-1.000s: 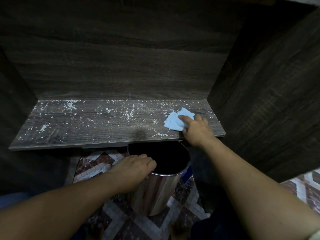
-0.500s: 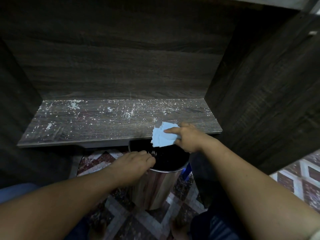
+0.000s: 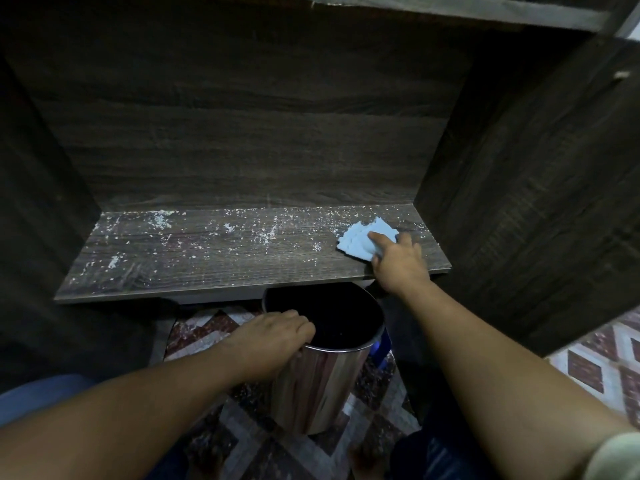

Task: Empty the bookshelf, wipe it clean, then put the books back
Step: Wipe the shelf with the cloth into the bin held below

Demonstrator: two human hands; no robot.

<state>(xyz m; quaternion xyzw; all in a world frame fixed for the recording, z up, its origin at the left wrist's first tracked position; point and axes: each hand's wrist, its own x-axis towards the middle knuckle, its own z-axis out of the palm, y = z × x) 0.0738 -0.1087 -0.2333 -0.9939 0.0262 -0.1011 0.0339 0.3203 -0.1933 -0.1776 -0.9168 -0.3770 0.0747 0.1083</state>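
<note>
The dark wooden bookshelf board (image 3: 214,261) holds no books and is speckled with white crumbs and dust. My right hand (image 3: 398,261) presses a folded light-blue cloth (image 3: 363,237) onto the board's right end, index finger stretched over it. My left hand (image 3: 273,337) grips the near rim of a shiny steel bin (image 3: 322,375), which stands just below the board's front edge, its dark mouth open.
The shelf's dark back panel (image 3: 249,133) and right side wall (image 3: 540,188) box in the space. Another board (image 3: 467,8) runs overhead. Patterned red and white floor tiles (image 3: 595,362) show below and at the right.
My right hand carried the cloth from the board's front edge over the bin back onto the right end of the board. My left hand stayed on the bin's rim.
</note>
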